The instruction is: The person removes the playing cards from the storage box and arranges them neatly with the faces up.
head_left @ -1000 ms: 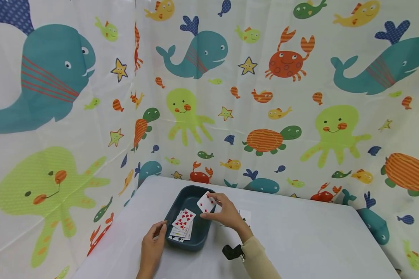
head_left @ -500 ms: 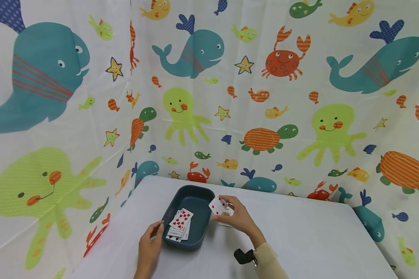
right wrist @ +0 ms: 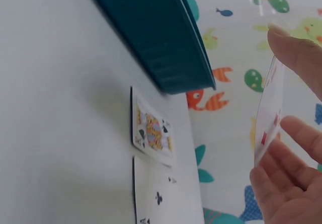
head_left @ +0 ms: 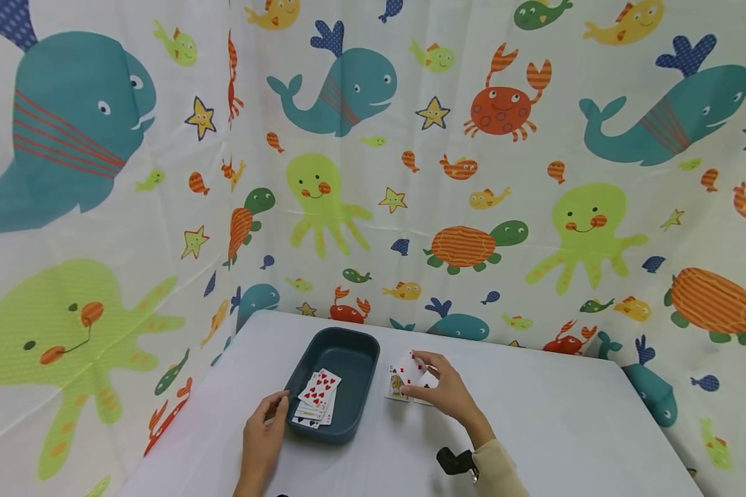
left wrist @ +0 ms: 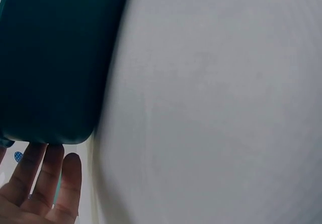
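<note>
Now: right hand (head_left: pixel 444 392), pinching diamond card (head_left: pixel 411 366), has moved from tub to above face card (right wrist: pixel 153 131) and ace of clubs (right wrist: pixel 157 186) | card clear of tub, seemingly unplaced | left hand (head_left: pixel 264 433), fingers extended, touches tub (head_left: pixel 364 383).

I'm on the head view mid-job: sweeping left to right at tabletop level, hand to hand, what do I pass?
Left hand → dark teal tray with loose cards in it → face card on the table → right hand, pinching a diamond card.
</note>
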`<action>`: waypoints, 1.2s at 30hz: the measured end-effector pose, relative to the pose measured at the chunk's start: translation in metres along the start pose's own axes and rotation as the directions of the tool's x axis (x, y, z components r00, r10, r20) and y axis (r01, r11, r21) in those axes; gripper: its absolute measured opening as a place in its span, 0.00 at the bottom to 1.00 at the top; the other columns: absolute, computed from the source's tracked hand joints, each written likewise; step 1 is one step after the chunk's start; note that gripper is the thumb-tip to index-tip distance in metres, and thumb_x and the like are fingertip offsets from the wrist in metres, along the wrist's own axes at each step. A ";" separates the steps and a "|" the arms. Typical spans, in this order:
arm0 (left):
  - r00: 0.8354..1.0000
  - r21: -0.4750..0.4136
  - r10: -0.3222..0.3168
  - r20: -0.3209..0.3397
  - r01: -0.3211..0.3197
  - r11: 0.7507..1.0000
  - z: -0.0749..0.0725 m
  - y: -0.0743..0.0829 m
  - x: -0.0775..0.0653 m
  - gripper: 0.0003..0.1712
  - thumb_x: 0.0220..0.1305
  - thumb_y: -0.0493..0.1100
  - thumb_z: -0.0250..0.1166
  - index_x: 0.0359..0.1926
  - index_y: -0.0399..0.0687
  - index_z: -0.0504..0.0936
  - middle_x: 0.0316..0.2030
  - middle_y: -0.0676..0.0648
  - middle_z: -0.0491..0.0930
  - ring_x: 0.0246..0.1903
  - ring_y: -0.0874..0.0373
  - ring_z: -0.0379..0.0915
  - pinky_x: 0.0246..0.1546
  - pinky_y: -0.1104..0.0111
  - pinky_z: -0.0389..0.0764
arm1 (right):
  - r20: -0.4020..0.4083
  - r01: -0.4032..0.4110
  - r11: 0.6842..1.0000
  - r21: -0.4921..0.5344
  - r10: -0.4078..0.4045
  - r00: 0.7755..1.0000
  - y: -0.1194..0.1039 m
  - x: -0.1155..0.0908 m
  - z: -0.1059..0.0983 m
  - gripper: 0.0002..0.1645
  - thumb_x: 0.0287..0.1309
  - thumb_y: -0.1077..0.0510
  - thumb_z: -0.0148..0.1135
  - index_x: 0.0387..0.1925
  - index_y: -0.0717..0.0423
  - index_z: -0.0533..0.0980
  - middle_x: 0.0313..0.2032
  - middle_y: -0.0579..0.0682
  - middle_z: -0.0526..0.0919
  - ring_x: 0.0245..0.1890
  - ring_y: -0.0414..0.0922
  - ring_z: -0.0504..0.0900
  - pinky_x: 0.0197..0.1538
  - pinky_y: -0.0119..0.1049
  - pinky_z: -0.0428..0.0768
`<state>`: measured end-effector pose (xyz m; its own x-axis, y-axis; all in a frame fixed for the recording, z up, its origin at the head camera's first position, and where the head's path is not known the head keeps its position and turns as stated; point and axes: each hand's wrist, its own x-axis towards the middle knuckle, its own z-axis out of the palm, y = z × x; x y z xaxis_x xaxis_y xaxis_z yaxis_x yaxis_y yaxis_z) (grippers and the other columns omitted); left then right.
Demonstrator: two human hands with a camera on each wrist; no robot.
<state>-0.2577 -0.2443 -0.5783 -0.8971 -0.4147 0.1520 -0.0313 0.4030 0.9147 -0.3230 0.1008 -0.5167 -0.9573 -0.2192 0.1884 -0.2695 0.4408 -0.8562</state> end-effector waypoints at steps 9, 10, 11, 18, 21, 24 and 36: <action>1.000 -0.003 0.014 -0.003 -0.014 1.000 0.000 -0.001 0.000 0.24 0.78 0.55 0.56 0.59 0.43 0.81 0.55 0.39 0.83 0.53 0.46 0.79 0.45 0.72 0.78 | -0.039 -0.062 0.998 -0.020 0.061 0.997 0.017 -0.007 -0.013 0.45 0.47 0.50 0.83 0.67 0.48 0.74 0.66 0.52 0.74 0.70 0.54 0.69 0.70 0.54 0.68; 1.000 -0.002 0.015 -0.003 -0.015 1.000 0.000 -0.002 0.001 0.24 0.78 0.55 0.56 0.59 0.43 0.81 0.56 0.39 0.83 0.53 0.45 0.79 0.44 0.72 0.78 | -0.042 -0.070 0.997 -0.021 0.069 0.997 0.019 -0.008 -0.015 0.45 0.47 0.50 0.83 0.67 0.48 0.74 0.66 0.52 0.74 0.70 0.54 0.69 0.70 0.54 0.67; 1.000 -0.004 0.016 -0.004 -0.016 1.000 0.000 -0.002 0.001 0.24 0.78 0.55 0.56 0.59 0.43 0.81 0.56 0.39 0.83 0.53 0.45 0.79 0.45 0.72 0.78 | -0.045 -0.075 0.997 -0.022 0.074 0.996 0.022 -0.009 -0.017 0.45 0.47 0.50 0.83 0.67 0.49 0.74 0.66 0.53 0.74 0.70 0.55 0.69 0.70 0.54 0.67; 1.000 0.001 0.008 0.007 -0.008 1.000 -0.001 -0.002 0.001 0.25 0.78 0.56 0.55 0.60 0.43 0.81 0.58 0.38 0.82 0.54 0.46 0.78 0.45 0.72 0.78 | -0.047 -0.087 0.994 -0.065 0.084 0.995 0.040 -0.014 -0.031 0.47 0.46 0.51 0.83 0.68 0.52 0.73 0.67 0.55 0.73 0.71 0.56 0.68 0.70 0.55 0.67; 1.000 0.002 0.006 0.008 -0.006 1.000 -0.001 -0.002 0.001 0.25 0.78 0.56 0.55 0.60 0.42 0.81 0.58 0.38 0.82 0.54 0.46 0.78 0.44 0.72 0.78 | -0.052 -0.100 0.991 -0.092 0.096 0.994 0.045 -0.016 -0.035 0.48 0.46 0.52 0.84 0.68 0.53 0.72 0.67 0.56 0.72 0.70 0.57 0.69 0.70 0.55 0.67; 1.000 0.004 0.007 0.007 -0.007 1.000 -0.001 -0.001 0.001 0.25 0.78 0.56 0.55 0.60 0.42 0.81 0.58 0.38 0.82 0.53 0.46 0.79 0.44 0.72 0.78 | -0.053 -0.109 0.986 -0.125 0.103 0.993 0.049 -0.017 -0.039 0.48 0.45 0.53 0.84 0.68 0.55 0.72 0.67 0.58 0.72 0.70 0.58 0.69 0.70 0.55 0.67; 1.000 0.005 -0.008 0.014 0.008 1.000 -0.001 0.000 0.002 0.26 0.78 0.57 0.55 0.61 0.43 0.81 0.58 0.38 0.82 0.54 0.47 0.78 0.44 0.74 0.77 | -0.006 -0.145 0.955 -0.257 0.148 0.989 0.062 -0.020 -0.056 0.46 0.43 0.54 0.85 0.66 0.53 0.74 0.66 0.58 0.73 0.66 0.61 0.73 0.65 0.59 0.72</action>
<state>-0.2589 -0.2458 -0.5779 -0.9031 -0.4063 0.1391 -0.0408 0.4035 0.9141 -0.3264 0.1811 -0.5461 -0.9872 -0.1466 0.0621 -0.1459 0.6768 -0.7216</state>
